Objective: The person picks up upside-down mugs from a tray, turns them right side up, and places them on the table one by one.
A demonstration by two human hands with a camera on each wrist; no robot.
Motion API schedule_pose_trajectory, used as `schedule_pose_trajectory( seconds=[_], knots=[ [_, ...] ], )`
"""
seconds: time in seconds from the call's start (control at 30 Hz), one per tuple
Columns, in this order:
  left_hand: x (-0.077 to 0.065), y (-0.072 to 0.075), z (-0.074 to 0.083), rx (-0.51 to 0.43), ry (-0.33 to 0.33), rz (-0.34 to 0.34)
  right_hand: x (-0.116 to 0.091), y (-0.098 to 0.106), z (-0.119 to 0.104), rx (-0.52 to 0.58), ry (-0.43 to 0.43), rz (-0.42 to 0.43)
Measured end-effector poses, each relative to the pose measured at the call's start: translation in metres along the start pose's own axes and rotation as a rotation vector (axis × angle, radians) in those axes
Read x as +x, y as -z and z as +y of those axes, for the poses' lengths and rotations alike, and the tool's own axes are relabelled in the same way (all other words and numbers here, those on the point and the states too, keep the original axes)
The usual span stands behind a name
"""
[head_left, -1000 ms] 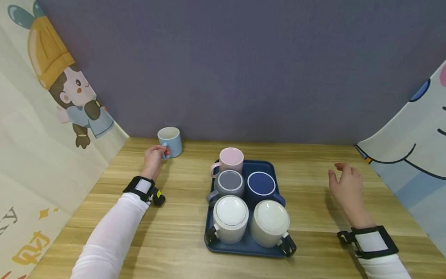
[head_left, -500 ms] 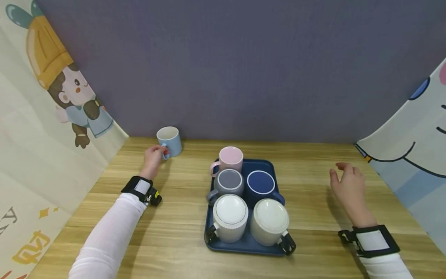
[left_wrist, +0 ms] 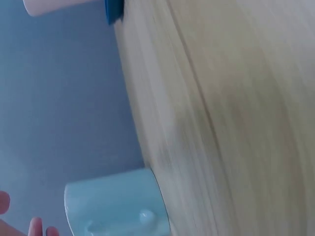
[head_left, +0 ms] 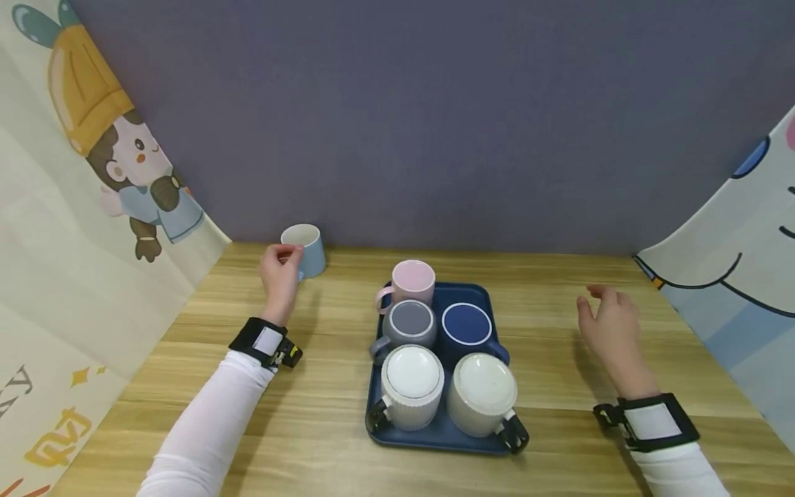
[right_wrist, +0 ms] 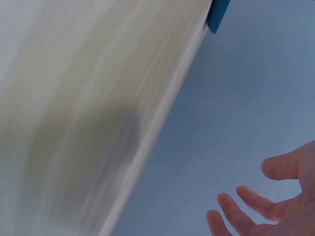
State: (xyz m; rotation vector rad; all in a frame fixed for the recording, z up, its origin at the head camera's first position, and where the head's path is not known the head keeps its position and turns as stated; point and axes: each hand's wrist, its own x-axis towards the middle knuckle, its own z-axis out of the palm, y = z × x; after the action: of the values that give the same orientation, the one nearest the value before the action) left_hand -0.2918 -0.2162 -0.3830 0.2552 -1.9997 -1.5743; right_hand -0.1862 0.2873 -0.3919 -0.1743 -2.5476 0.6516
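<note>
A light blue mug [head_left: 313, 257] stands upright on the wooden table at the far left, against the grey-purple back panel. My left hand [head_left: 281, 276] is just in front of it, near its handle, which it partly hides. In the left wrist view, thumb and fingertips [left_wrist: 35, 227] are apart beside the mug [left_wrist: 115, 204], with nothing between them. On the right, my right hand [head_left: 611, 328] hovers over the table, its fingers loosely bent and holding nothing.
A dark blue tray [head_left: 428, 442] at the middle bears upside-down mugs: a pink mug [head_left: 413, 283], a grey mug [head_left: 410, 324], a navy mug [head_left: 466, 331] and two cream mugs [head_left: 413, 390] with black handles. Printed cloths hang at both sides.
My left hand has let go of the light blue mug's handle and lifted slightly. The mug stays standing in its place. My right hand has shifted a little to the left.
</note>
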Motion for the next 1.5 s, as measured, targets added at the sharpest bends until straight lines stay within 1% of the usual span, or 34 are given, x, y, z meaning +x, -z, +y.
schedule_pose_trajectory(
  seconds=[0.1, 0.3, 0.47, 0.57, 0.67, 0.8, 0.93, 1.03, 1.2, 1.43, 1.5],
  knots=[
    [-0.004, -0.007, 0.002, -0.010, -0.004, -0.029, 0.002, -0.005, -0.003, 0.014, 0.019, 0.005],
    [-0.015, -0.020, 0.005, -0.071, 0.012, -0.098, 0.006, -0.012, -0.011, 0.060, 0.054, 0.009],
    [-0.024, -0.031, 0.011, -0.100, 0.019, -0.168, 0.010, -0.016, -0.019, 0.076, 0.054, -0.006],
    [-0.030, -0.038, 0.014, -0.110, 0.018, -0.208, 0.011, -0.018, -0.023, 0.081, 0.062, -0.011],
    [-0.035, -0.044, 0.016, -0.116, 0.001, -0.244, 0.012, -0.021, -0.027, 0.080, 0.073, -0.021],
    [-0.042, -0.052, 0.019, -0.093, -0.019, -0.297, 0.013, -0.026, -0.032, 0.088, 0.094, -0.016],
    [-0.050, -0.057, 0.024, -0.062, -0.014, -0.366, 0.014, -0.031, -0.039, 0.097, 0.119, -0.004],
    [-0.054, -0.060, 0.027, -0.042, -0.023, -0.416, 0.014, -0.033, -0.043, 0.103, 0.121, -0.009],
    [-0.059, -0.064, 0.030, -0.012, -0.030, -0.496, 0.013, -0.038, -0.050, 0.111, 0.124, -0.003],
    [-0.063, -0.067, 0.031, 0.045, -0.041, -0.611, 0.013, -0.044, -0.057, 0.114, 0.137, -0.020],
    [-0.064, -0.067, 0.030, 0.052, -0.034, -0.639, 0.013, -0.045, -0.059, 0.117, 0.146, -0.021]
  ],
)
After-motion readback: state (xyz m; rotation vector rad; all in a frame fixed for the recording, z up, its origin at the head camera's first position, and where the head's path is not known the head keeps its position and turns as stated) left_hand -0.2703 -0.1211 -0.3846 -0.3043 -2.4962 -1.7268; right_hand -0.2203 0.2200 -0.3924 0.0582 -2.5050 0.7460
